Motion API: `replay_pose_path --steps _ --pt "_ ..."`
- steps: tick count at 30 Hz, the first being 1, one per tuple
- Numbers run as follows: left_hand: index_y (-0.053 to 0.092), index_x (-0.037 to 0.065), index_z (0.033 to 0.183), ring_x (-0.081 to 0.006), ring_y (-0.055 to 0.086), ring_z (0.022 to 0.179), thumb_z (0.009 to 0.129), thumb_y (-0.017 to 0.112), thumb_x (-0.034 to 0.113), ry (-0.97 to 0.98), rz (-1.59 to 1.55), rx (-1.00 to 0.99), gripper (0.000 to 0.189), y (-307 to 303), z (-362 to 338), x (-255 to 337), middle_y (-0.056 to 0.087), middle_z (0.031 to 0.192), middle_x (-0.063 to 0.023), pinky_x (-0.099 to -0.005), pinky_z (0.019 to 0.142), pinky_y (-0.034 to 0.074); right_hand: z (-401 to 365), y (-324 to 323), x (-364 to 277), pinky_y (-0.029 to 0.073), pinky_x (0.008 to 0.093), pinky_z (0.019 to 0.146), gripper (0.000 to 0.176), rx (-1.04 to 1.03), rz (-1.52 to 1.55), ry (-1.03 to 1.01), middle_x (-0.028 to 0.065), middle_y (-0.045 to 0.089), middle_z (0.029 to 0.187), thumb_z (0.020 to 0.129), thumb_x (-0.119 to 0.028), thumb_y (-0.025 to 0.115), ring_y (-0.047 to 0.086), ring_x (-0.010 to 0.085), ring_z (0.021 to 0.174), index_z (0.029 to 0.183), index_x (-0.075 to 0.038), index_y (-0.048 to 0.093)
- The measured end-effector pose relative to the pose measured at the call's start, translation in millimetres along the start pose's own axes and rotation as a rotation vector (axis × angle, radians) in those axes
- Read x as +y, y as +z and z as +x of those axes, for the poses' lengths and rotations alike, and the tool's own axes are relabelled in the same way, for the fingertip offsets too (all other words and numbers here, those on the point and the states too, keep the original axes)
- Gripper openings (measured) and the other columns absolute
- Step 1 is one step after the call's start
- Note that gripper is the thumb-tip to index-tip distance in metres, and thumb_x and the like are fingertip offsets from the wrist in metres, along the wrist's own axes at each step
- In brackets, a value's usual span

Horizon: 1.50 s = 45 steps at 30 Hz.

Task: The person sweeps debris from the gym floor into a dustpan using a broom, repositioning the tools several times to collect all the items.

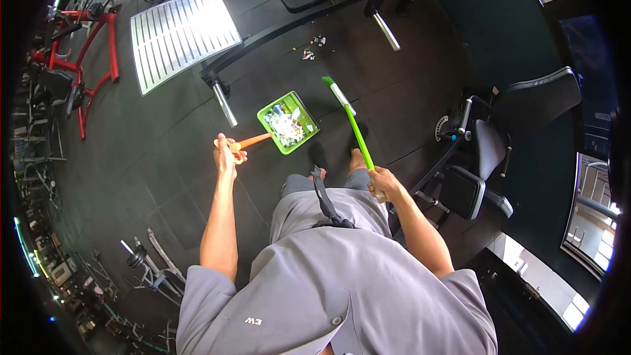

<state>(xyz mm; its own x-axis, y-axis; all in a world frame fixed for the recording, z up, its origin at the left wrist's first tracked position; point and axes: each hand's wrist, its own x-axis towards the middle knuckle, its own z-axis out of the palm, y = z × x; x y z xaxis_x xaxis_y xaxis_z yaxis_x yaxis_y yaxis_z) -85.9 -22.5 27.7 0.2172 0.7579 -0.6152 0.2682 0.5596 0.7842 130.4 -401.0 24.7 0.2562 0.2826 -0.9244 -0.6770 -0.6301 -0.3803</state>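
Green dustpan (286,150) that held litter (287,125) at eleven o'clock, right hand (384,186) at two, wrapped around green broom (361,138), left hand (229,155) at ten, fingers curled around orange handle (255,140), floor debris (309,54) beyond at twelve.

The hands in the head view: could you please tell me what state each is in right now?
Left hand: closed on the orange handle of the green dustpan.
Right hand: closed around the green broom.
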Motion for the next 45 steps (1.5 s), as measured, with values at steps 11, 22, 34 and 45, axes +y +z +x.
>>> replay_pose_path --steps 11,22,34,45 --pt "0.048 0.007 0.088 -0.0197 0.058 0.044 0.093 0.04 0.05 0.023 0.149 -0.018 0.044 21.1 0.3 -12.6 0.055 0.064 -0.0098 -0.03 0.036 0.049 14.8 28.5 16.2 0.047 0.0319 0.04 0.024 -0.057 -0.047 0.134 0.0075 0.055 0.061 0.091 -0.026 0.053 0.053 0.0174 0.045 0.1 -0.003 0.056" --pt "0.048 0.006 0.089 -0.0201 0.058 0.044 0.093 0.041 0.051 0.047 0.129 -0.046 0.045 23.5 6.4 -14.0 0.056 0.065 -0.0108 -0.0304 0.037 0.05 -0.3 -0.4 -16.7 0.047 0.0312 0.045 0.029 0.065 -0.24 0.001 0.0053 0.05 0.065 0.091 -0.021 0.048 0.051 0.0143 0.051 0.114 -0.004 0.053" --pt "0.048 0.008 0.091 -0.0217 0.058 0.058 0.093 0.047 0.045 -0.035 -0.183 -0.158 0.037 -18.7 0.4 -19.4 0.055 0.072 -0.0114 -0.031 0.048 0.048 -19.0 -1.4 4.5 0.038 0.0241 0.037 0.022 -0.246 0.49 0.247 0.0016 0.046 0.06 0.093 -0.027 0.05 0.042 0.0099 0.042 0.088 -0.007 0.043" --pt "0.051 0.009 0.088 -0.0227 0.056 0.06 0.093 0.042 0.049 -0.049 -0.509 0.017 0.041 -133.3 -100.9 -19.7 0.055 0.078 -0.0108 -0.0325 0.051 0.046 -109.2 -55.7 -24.3 0.032 0.0196 0.037 0.017 -0.078 0.565 0.032 -0.0009 0.039 0.062 0.093 -0.026 0.05 0.034 0.0045 0.041 0.101 -0.011 0.048"
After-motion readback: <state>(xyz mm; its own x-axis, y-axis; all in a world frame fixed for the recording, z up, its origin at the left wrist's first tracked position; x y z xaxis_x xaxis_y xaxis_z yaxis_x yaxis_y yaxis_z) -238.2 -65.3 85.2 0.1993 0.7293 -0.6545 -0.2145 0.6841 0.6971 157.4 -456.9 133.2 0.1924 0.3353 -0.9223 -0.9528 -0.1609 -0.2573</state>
